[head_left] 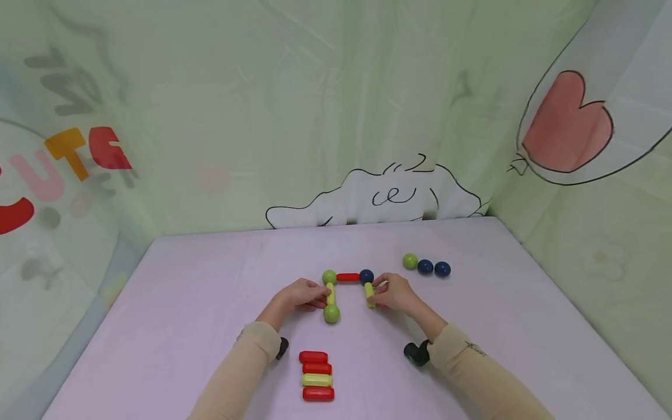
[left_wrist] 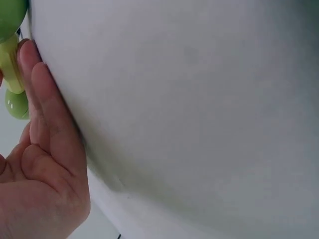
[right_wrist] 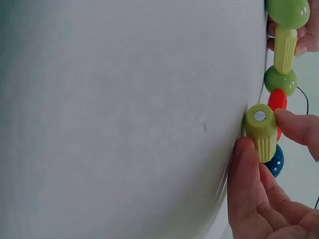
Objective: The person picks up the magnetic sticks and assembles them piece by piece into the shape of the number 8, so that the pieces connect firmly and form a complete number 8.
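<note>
On the table, rods and balls form three sides of a frame. Its far side is a red rod [head_left: 347,277] between a green ball [head_left: 329,277] and a dark blue ball [head_left: 366,276]. My left hand [head_left: 304,294] pinches the left yellow-green rod [head_left: 331,294], whose near end meets another green ball [head_left: 331,314]. Between thumb and fingers, my right hand [head_left: 395,293] holds the right yellow-green rod [right_wrist: 265,144]. That rod's far end meets the blue ball, and its near end, with a silvery round spot, is bare.
Nearer me, red rods [head_left: 318,394] and one yellow-green rod [head_left: 317,380] lie stacked in a column between the forearms. Back right, a green ball [head_left: 410,261] and two dark blue balls [head_left: 425,267] sit in a row. A printed curtain [head_left: 315,116] hangs behind the table [head_left: 210,280].
</note>
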Demonstrator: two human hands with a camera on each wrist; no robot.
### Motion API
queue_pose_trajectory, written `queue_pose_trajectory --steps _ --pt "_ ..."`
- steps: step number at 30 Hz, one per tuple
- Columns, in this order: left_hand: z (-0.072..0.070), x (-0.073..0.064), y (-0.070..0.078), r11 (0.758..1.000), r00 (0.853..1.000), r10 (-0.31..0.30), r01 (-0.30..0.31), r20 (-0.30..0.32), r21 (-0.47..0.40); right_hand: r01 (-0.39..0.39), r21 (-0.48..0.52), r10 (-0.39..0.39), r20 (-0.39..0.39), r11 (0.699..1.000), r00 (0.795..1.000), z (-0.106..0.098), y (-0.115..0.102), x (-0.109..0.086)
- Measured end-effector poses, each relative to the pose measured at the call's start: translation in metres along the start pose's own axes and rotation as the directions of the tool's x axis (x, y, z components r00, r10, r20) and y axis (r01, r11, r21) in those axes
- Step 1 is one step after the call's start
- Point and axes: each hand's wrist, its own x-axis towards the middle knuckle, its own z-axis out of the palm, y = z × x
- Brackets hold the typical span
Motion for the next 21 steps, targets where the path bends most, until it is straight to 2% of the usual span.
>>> queue_pose_trajectory --steps 5,7,9,11,14,18,21 --pt "-0.005 -0.001 0.008 0.995 0.998 0.02 -0.025 0.057 0.098 -0.016 0.003 0.016 -0.006 1.0 1.0 0.0 -0.002 0.001" --pt "-0.006 -0.001 0.012 0.988 0.998 0.02 -0.028 0.055 0.154 -0.025 0.008 0.025 -0.01 1.0 1.0 -0.001 -0.002 0.002" --pt "-0.007 0.0 0.016 0.977 1.0 0.011 -0.012 0.007 0.211 -0.021 0.011 0.021 -0.006 1.0 1.0 -0.002 -0.002 0.002" --pt "-0.008 0.003 0.02 0.966 0.997 0.017 0.001 -0.069 0.26 -0.019 0.019 0.019 -0.005 1.0 1.0 -0.002 -0.002 0.002" --pt "-0.008 0.008 0.024 0.954 0.987 0.077 -0.031 -0.144 0.297 -0.023 0.026 0.023 -0.008 0.999 1.0 -0.002 -0.001 0.003" --pt "-0.003 0.012 0.026 0.945 0.971 0.195 -0.149 -0.135 0.292 -0.03 0.032 0.03 -0.004 0.999 1.0 -0.002 0.001 0.003" --pt "0.001 0.012 0.027 0.94 0.964 0.229 -0.184 -0.134 0.287 -0.025 0.032 0.025 0.004 0.999 1.0 -0.002 0.001 0.004"
